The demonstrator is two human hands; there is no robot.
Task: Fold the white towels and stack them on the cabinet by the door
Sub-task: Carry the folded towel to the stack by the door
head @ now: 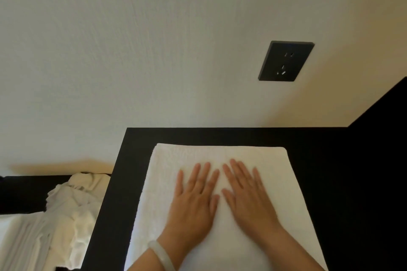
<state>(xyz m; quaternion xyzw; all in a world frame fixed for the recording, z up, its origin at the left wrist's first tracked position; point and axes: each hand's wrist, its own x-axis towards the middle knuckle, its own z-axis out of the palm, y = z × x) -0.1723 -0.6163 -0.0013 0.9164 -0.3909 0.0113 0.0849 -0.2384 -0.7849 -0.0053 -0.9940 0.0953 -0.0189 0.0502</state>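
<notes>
A flat black cabinet top meets a pale textured wall bearing a dark socket plate. A folded white terry towel lies on it, left hand and right hand pressing flat, fingers straight. Crumpled white towels sit lower left.

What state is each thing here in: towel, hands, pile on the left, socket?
White towel: folded, flat on the black cabinet top.
Left hand: open, palm down on the towel.
Right hand: open, palm down on the towel.
Crumpled white towels: unfolded, heaped left of the cabinet.
Wall socket: nothing plugged in.
</notes>
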